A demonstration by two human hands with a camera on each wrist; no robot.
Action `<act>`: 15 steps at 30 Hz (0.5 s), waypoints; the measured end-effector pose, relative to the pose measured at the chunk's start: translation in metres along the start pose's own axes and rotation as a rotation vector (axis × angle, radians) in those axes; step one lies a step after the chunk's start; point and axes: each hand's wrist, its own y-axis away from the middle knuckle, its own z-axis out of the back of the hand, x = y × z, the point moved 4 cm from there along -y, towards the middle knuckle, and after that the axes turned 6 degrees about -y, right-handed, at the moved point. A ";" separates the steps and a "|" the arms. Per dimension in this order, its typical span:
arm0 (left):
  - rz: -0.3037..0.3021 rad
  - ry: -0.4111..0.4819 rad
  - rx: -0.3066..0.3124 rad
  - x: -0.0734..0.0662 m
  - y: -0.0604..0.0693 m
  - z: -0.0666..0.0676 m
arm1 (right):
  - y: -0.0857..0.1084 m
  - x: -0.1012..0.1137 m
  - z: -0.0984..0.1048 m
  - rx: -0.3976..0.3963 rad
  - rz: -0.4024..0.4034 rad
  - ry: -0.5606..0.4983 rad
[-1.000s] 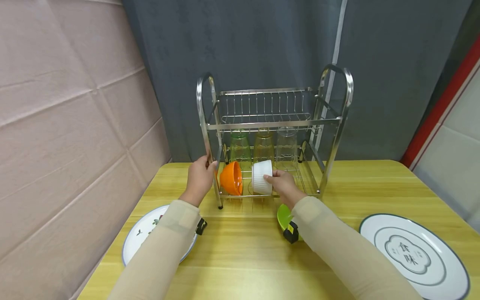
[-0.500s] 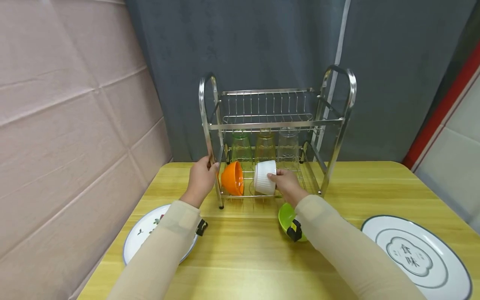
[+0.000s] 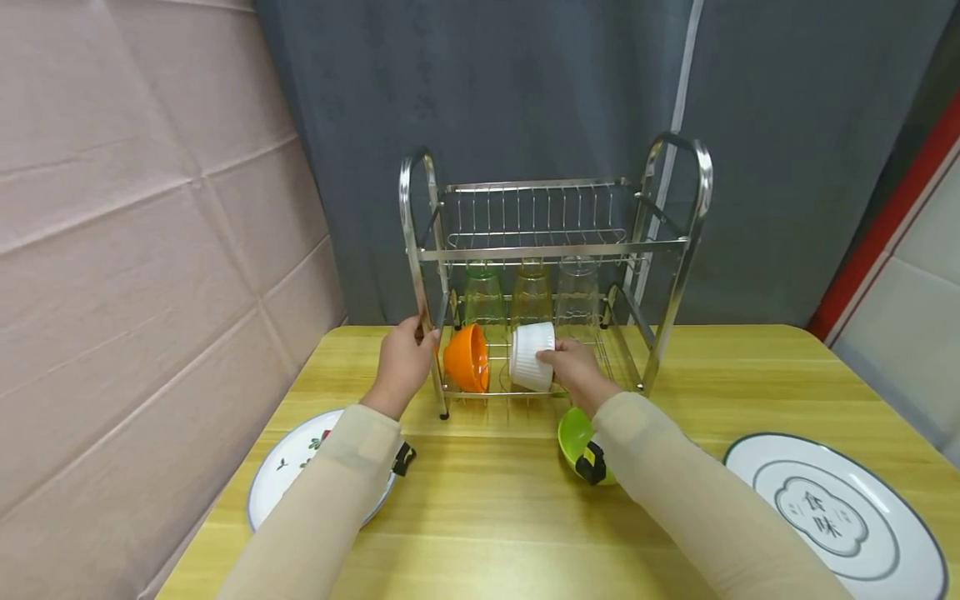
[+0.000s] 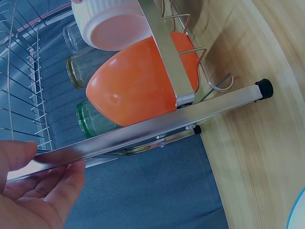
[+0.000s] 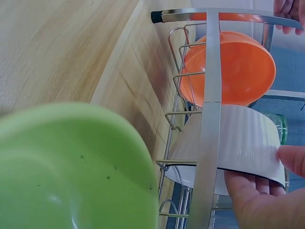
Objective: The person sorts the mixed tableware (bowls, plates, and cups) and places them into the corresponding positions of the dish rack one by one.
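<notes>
A two-tier metal dish rack [image 3: 555, 250] stands on the wooden table. My left hand [image 3: 402, 367] grips its front left upright; the left wrist view shows thumb and fingers [image 4: 66, 191] on either side of the bar. In my right hand [image 3: 581, 371] is a white ribbed bowl [image 3: 533, 357], pinched at its right side, thumb on the outer wall. That bowl lies tipped on its side over the lower tier, behind the front rail. To its left an orange bowl [image 3: 462, 358] sits on its side in the same tier, its mouth facing right.
Green [image 3: 483, 293], amber [image 3: 532, 292] and clear [image 3: 577, 292] glasses stand at the back of the lower tier. A green bowl [image 3: 573, 433] lies below my right wrist. A flowered plate [image 3: 281, 467] is at left, an oval plate [image 3: 885, 500] at right.
The white bowl and my right hand have shifted slightly right, away from the orange bowl. The bowl has tilted a little. My left hand stays on the upright.
</notes>
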 end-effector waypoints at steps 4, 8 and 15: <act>0.001 -0.007 0.000 0.001 0.001 0.000 | 0.001 0.000 0.001 -0.006 -0.015 0.003; -0.004 0.001 -0.007 0.001 0.005 0.001 | 0.002 0.000 0.002 0.004 -0.025 -0.010; -0.021 -0.032 -0.022 0.007 0.011 0.004 | 0.005 0.001 0.004 0.010 -0.010 -0.008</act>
